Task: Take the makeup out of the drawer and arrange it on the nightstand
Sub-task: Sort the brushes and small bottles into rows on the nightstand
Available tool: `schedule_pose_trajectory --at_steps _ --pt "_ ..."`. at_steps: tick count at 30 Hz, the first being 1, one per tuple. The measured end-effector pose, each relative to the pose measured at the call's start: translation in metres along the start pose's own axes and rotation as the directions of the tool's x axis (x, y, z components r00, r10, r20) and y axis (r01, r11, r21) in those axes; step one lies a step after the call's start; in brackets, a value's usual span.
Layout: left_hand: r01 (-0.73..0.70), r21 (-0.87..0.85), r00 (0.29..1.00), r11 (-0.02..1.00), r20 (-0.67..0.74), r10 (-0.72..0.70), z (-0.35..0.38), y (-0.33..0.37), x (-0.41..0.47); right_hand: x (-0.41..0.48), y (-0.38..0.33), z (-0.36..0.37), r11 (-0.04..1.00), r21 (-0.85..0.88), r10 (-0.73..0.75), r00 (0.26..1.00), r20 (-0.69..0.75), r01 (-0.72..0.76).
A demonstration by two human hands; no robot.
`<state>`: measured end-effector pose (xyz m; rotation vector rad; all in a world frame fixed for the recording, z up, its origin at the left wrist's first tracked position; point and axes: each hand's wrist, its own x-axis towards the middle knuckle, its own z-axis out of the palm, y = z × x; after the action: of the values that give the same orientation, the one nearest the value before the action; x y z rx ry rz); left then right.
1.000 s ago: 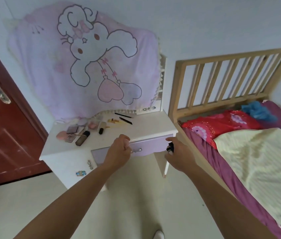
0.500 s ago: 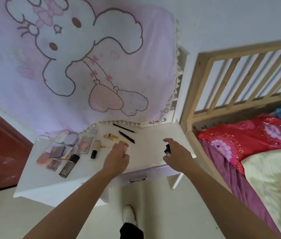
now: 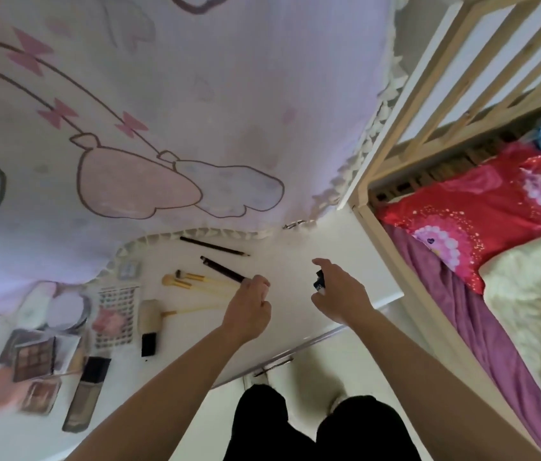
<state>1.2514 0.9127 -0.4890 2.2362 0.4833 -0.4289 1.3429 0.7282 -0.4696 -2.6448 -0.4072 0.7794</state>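
Pencils [image 3: 214, 246], two, on nightstand [image 3: 290, 261]; one small bottle [image 3: 319, 281] in right hand [image 3: 340, 294]

1. Nightstand [image 3: 299, 314] top: white, smooth, faint sheen.
2. Drawer handle [image 3: 274, 364]: bright metal.
3. Bed frame [image 3: 392, 104]: bare pale wood, matt.
4. Wall hanging [image 3: 229, 94]: soft matt cloth, tufted edge.
5. Pillow [image 3: 481, 211]: red cloth, glittery print.
6. Foundation bottle [image 3: 87, 395]: glossy body.
7. Small bottle [image 3: 319, 283]: dark, shiny, plastic-looking.
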Motion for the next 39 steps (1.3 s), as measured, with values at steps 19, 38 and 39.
schedule_pose_trajectory --at_steps 19,38,39 --pt "0.23 0.427 0.871 0.875 -0.491 0.011 0.061 -0.044 0.058 0.091 0.046 0.052 0.873 -0.112 -0.488 0.846 -0.215 0.475" --pt "0.256 0.51 0.83 0.821 -0.552 0.084 0.071 -0.04 0.074 0.057 0.089 0.072 0.879 0.072 -0.416 0.832 -0.367 0.471" --pt "0.256 0.512 0.831 0.82 -0.55 0.084 0.072 -0.04 0.074 0.052 0.092 0.074 0.897 0.035 -0.397 0.836 -0.379 0.442"
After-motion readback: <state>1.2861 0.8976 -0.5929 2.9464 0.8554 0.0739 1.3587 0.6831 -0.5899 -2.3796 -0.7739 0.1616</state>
